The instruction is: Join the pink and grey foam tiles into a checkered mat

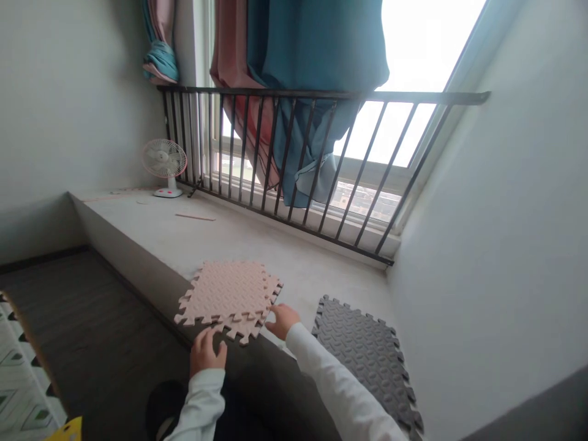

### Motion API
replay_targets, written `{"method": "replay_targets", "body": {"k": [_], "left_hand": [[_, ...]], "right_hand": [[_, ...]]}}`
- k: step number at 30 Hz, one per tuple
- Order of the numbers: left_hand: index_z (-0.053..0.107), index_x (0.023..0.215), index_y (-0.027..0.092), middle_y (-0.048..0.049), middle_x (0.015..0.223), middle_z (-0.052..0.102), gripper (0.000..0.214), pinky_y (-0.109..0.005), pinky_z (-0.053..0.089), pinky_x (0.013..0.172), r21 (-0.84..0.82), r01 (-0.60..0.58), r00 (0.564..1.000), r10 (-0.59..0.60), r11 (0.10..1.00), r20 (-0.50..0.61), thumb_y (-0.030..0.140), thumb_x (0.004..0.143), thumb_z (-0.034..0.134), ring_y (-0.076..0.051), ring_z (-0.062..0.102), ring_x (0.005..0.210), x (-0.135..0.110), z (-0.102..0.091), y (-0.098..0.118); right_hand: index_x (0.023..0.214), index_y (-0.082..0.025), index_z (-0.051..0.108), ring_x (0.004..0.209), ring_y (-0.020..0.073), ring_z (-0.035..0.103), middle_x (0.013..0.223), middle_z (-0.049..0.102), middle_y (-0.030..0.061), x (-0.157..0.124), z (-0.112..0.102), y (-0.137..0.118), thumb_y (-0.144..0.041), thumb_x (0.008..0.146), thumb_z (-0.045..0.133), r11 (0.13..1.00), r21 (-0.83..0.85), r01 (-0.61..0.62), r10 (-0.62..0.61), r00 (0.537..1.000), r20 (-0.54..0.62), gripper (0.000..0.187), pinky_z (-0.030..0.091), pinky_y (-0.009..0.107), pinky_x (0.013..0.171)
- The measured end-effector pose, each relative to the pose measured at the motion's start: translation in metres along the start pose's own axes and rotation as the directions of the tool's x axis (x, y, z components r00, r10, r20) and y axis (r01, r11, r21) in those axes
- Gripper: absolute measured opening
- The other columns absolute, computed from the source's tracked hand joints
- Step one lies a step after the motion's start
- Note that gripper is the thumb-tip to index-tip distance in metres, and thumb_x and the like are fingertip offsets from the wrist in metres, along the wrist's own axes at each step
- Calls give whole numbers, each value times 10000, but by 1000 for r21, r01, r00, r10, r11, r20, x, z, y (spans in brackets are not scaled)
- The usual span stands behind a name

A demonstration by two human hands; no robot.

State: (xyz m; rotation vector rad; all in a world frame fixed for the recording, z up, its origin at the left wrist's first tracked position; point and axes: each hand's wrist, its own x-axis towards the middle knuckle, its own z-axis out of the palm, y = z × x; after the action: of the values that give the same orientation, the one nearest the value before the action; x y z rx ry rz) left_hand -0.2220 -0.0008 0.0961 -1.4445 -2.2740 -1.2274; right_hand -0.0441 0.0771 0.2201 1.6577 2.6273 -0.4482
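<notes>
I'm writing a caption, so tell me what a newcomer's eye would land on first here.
Probably the blue and pink curtains, hanging before the bright window behind the railing. Next, the pink mats by the near edge of the ledge, the left hand at their near side and the right hand at their right. A gray mat lies farther right.

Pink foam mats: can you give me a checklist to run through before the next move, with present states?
1. Right hand at the pink mats' right edge: ok.
2. Left hand gripping their near edge: cannot tell; it is close, contact unclear.
3. Pink mats aligned: not ok; upper and lower are offset.
4. Pink mats within the ledge edge: not ok; near corners jut past it.
5. Dark mat apart from them: ok.
</notes>
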Motion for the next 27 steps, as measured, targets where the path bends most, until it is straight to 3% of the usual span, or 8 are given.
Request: {"method": "replay_targets", "body": {"k": [3,7,9,11,15,19,23,27], "left_hand": [[563,944,139,-123,991,587,311,-328,416,853,155,49,976,-80,987,201,244,741,352,-211,537,926,37,-6,-9],[580,974,142,-114,1049,589,325,-323,409,810,333,-51,876,-117,942,467,252,739,384,-232,530,953,61,6,-4],[596,937,134,-131,1029,595,314,-352,412,772,362,-78,846,-130,929,518,261,738,390,-266,520,964,64,12,2],[600,907,140,-137,991,603,295,-380,406,755,380,-107,842,-119,919,526,243,735,383,-280,514,963,65,15,6],[581,939,162,-135,963,606,307,-386,403,731,449,-180,844,-96,875,527,210,750,344,-269,518,958,69,16,10],[588,914,173,-117,939,617,318,-340,407,740,424,-273,808,-33,864,588,205,771,306,-232,541,921,77,19,3],[597,862,179,-97,941,628,282,-296,400,789,354,-309,801,41,883,597,226,757,340,-197,548,900,78,24,-24],[594,744,207,-82,863,649,271,-287,405,806,198,-340,842,204,919,499,258,748,328,-193,550,854,70,17,-51]], "right_hand": [[1083,-204,530,1062,255,483,1162,516,114,-13,4,69,-338,698,493,968,-32,-250,251,968,30,409,402,375,845],[1102,-197,520,1132,275,424,1213,460,142,-49,13,151,-336,684,513,799,-146,-583,597,798,82,441,383,403,881],[1122,-204,507,1146,271,419,1237,437,162,-69,19,182,-380,682,521,726,-199,-658,684,721,111,475,385,388,888],[1133,-231,499,1154,259,419,1249,435,160,-86,27,203,-432,664,543,694,-235,-681,717,682,140,512,387,373,892],[1260,-158,387,1170,250,406,1258,434,177,-100,44,222,-473,700,510,712,-279,-644,696,701,158,654,366,364,936],[1259,-30,374,1152,281,420,1220,458,230,-95,53,224,-423,723,507,734,-310,-604,667,725,169,678,372,359,933],[1135,-73,528,1129,289,443,1182,513,190,-88,53,227,-382,688,552,775,-295,-559,621,759,196,543,382,364,925],[1029,-139,604,1080,294,488,1117,571,153,-85,50,228,-355,647,587,800,-242,-549,595,779,201,438,407,391,893]]}}
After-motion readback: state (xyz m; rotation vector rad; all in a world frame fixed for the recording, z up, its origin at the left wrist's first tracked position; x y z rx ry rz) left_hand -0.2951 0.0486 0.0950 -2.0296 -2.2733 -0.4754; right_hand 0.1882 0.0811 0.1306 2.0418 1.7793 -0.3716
